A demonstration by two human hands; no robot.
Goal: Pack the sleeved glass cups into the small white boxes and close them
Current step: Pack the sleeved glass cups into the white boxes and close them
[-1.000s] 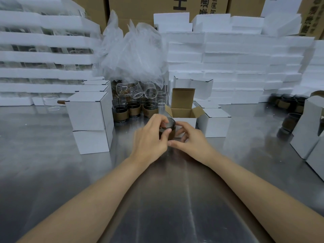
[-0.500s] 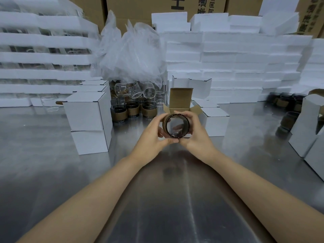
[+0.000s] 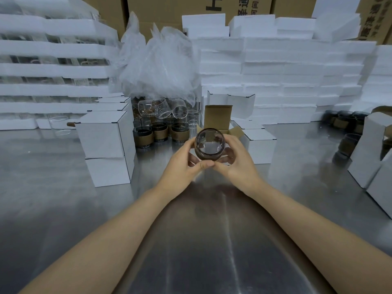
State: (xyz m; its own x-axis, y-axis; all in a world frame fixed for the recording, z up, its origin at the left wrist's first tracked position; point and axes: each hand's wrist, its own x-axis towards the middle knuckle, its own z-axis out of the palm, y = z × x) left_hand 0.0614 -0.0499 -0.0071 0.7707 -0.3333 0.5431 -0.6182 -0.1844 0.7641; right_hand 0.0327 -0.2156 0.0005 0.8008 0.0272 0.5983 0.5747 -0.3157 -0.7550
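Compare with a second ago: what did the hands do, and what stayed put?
The left hand and right hand raised the sleeved cup and tipped its mouth toward the camera; both grip it now. The open box behind it and the stacked closed boxes stayed put.

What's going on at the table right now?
A person holds one sleeved glass cup between the left hand and right hand, above the metal table, tipped so a round end faces the camera. Just behind it an open white box stands with its flap up; the cup is not yet in it. To the left, closed boxes are stacked, with more sleeved cups beside them.
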